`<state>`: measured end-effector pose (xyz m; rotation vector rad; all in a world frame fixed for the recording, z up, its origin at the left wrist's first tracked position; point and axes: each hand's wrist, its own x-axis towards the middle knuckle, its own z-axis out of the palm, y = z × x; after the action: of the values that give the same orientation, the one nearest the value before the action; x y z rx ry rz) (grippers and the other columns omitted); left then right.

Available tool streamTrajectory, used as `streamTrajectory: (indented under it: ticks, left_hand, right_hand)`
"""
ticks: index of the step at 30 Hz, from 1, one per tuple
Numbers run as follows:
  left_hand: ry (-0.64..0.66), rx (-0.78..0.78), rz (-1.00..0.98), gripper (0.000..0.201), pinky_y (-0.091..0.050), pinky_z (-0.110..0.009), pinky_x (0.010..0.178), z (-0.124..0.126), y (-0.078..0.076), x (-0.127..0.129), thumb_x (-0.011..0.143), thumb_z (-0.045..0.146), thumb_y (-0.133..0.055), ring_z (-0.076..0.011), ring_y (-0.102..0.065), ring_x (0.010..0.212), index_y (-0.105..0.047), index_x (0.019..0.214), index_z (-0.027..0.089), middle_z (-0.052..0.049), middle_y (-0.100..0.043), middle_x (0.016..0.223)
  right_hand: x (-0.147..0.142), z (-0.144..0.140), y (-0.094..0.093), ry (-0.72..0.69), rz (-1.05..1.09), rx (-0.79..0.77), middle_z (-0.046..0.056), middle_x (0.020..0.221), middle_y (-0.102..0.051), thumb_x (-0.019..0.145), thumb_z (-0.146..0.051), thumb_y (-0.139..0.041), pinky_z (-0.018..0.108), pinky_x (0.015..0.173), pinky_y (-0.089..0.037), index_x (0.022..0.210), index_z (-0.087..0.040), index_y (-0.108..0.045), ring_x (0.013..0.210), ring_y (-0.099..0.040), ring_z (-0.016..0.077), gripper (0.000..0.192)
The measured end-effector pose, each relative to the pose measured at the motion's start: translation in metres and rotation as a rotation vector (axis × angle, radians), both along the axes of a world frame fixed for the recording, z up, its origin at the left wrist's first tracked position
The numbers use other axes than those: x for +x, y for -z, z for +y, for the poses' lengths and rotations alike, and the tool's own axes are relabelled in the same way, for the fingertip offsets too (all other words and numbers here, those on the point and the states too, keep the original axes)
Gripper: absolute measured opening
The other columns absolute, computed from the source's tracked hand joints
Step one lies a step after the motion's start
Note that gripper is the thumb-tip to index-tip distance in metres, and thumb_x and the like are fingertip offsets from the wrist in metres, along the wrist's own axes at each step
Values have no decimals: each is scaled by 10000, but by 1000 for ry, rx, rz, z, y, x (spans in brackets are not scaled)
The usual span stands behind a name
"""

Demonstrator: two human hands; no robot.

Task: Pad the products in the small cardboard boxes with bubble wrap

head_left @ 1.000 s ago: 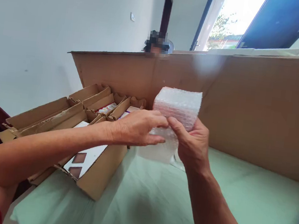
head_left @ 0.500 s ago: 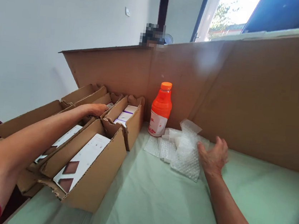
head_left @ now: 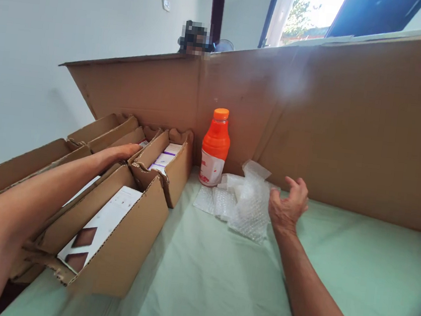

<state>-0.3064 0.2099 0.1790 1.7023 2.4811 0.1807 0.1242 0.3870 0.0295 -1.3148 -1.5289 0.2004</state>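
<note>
My left hand reaches into a narrow cardboard box in the back row, and its fingers are mostly hidden inside. Beside it stands a cardboard box with white, purple-edged packs. Nearer to me, another cardboard box holds a white printed carton with brown squares. My right hand is open, fingers spread and curved, just right of a small pile of clear bubble wrap. Whether the thumb touches the wrap I cannot tell. An orange-capped bottle stands behind the pile.
A tall cardboard wall runs along the back of the green cloth-covered surface. More open cardboard boxes sit at the left. Behind the wall, a person's head shows.
The view has turned slightly, so everything sits farther left. My right hand's fingers are spread a little more beside the bubble wrap. My left hand remains in the box.
</note>
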Motion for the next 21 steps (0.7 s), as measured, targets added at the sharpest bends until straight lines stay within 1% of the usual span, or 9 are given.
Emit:
streamTrajectory:
  ticks: [4,8,11,13,14,16,18,20,21]
  left_hand:
    - [-183,187,52,289,-577,-371,788,-14,-28,6,945,412,-648,-178,-670,865,-662,1039,139,-44,-685,993]
    - [-218,506,82,205,-542,-323,802,-37,-65,37,941,204,-577,-157,-637,867,-619,1123,119,-49,-666,989]
    - [-43,649,1,229,-506,-224,718,-57,-66,98,891,149,-538,-102,-606,771,-617,1106,163,-2,-663,925]
    - [281,740,-252,195,-492,-224,674,-69,-54,148,859,150,-542,-106,-592,729,-631,1031,167,0,-654,850]
    - [401,718,-357,188,-491,-221,666,-74,-47,171,853,155,-540,-105,-591,724,-632,1016,174,3,-651,832]
    - [545,637,-516,236,-507,-225,666,-84,-38,201,836,161,-541,-104,-593,714,-640,1049,175,-5,-657,837]
    - [565,606,-579,346,-536,-245,720,-92,-40,202,836,201,-569,-118,-628,781,-637,1175,176,-39,-691,964]
    - [467,682,-509,391,-545,-270,780,-94,-51,170,832,246,-591,-139,-650,847,-649,1212,177,-61,-706,1062]
    - [359,742,-421,356,-539,-281,807,-93,-59,143,827,260,-597,-153,-654,871,-678,1162,170,-63,-717,1059]
  right_hand:
    - [-10,-25,-38,-156,107,121,163,1453,-536,805,-299,-567,604,1075,-394,1198,-199,-635,1352,-493,346,411]
    - [-34,-84,-87,-569,262,66,111,1301,-660,867,-352,-634,497,980,-514,1270,-246,-595,1200,-625,282,419]
    - [-62,-134,-112,-883,385,-48,98,1319,-661,872,-451,-692,472,963,-539,1372,-290,-510,1183,-644,267,555]
    - [-78,-159,-121,-1046,447,-107,98,1330,-658,876,-497,-694,458,960,-550,1417,-292,-463,1174,-653,262,622]
    - [-84,-167,-124,-1088,465,-119,95,1313,-668,889,-506,-679,446,950,-557,1413,-284,-467,1149,-666,256,608]
    - [-87,-170,-127,-1047,446,-89,79,1247,-697,920,-493,-642,422,915,-571,1357,-263,-527,1070,-691,241,507]
    - [-80,-155,-126,-823,358,39,68,1206,-707,931,-470,-626,427,903,-566,1302,-248,-583,1031,-690,242,435]
    - [-67,-124,-123,-515,219,218,89,1257,-687,930,-460,-610,476,957,-530,1327,-236,-585,1098,-661,276,456]
    - [-61,-104,-119,-380,133,291,112,1317,-660,933,-461,-590,511,1001,-496,1361,-226,-568,1167,-630,303,489]
